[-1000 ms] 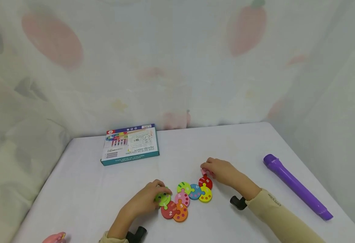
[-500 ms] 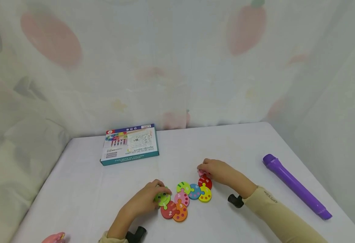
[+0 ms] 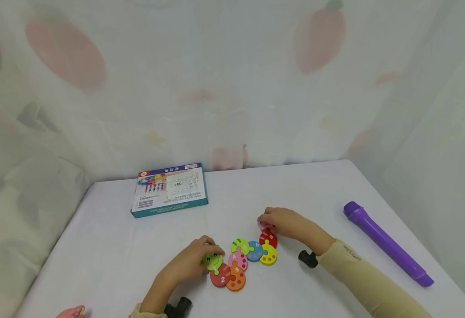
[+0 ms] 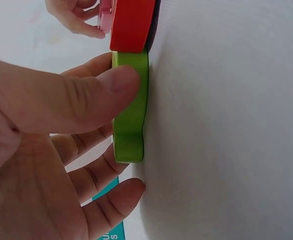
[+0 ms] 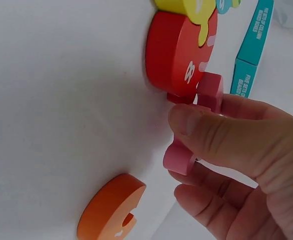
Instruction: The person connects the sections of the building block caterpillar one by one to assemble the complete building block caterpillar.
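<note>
My left hand (image 3: 189, 261) grips the green smiling head piece (image 4: 130, 142) of a caterpillar puzzle by its edge, thumb on the near side. Joined to that head is a red piece marked 2 (image 3: 219, 279), followed by orange 3 (image 3: 237, 282), pink 4 (image 3: 242, 264), light green (image 3: 238, 245), blue 6 (image 3: 255, 251) and yellow (image 3: 270, 256) pieces. The chain ends at red 8 (image 3: 269, 239). Against it, my right hand (image 3: 286, 223) pinches a pink notched puzzle piece (image 5: 180, 158), partly covered by the thumb and fingers.
A loose orange notched piece (image 5: 111, 210) lies beyond my right hand. At the back left is a flat teal-edged box (image 3: 169, 191). A purple tube with a wider end (image 3: 387, 243) lies at the right, and a pink object (image 3: 71, 312) sits at the front left.
My right hand has shifted slightly left with the pink puzzle piece, closer over the red 8. The left hand stays on the green head piece.
</note>
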A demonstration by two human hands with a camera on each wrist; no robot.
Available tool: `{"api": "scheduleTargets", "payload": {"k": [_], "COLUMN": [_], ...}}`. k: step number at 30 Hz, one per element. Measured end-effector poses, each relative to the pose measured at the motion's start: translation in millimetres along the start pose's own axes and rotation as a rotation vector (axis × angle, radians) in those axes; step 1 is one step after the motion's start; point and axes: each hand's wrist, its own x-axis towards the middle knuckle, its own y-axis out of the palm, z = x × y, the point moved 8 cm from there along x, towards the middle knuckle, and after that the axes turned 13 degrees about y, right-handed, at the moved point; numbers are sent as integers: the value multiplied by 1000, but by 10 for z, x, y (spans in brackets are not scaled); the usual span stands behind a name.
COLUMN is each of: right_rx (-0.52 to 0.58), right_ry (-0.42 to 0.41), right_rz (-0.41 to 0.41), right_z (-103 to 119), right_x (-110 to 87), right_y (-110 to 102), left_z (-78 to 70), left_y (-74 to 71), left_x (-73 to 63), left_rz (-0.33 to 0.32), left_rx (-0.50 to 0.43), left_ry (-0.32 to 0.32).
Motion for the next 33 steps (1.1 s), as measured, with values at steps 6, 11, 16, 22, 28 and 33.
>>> {"api": "scheduleTargets", "payload": {"k": [6,11,16,22,28,33], "right_rx": [-18,-9,-36,-20,178,190], "right_ry": [44,77,91,86,203,336], "right_rz": [28,47,51,40,-71,-97], "right_z": [-54,-89,-89,-120,-501,-815], "right_x": [-18,-32,-45,-77,-171,-242], "right_y": [35,61,102,98,-135,-89], "left_z": [9,14,12,0,16,31], "left_y": [7,5,-1,-9,13,22], "left_x": [8,11,12,14,20,10], "left_rz": [-1,-2,-1,0,8,6], "left_rx": [10,12,9,2,1,-2], "left_ry": [4,7,7,2,4,4]}}
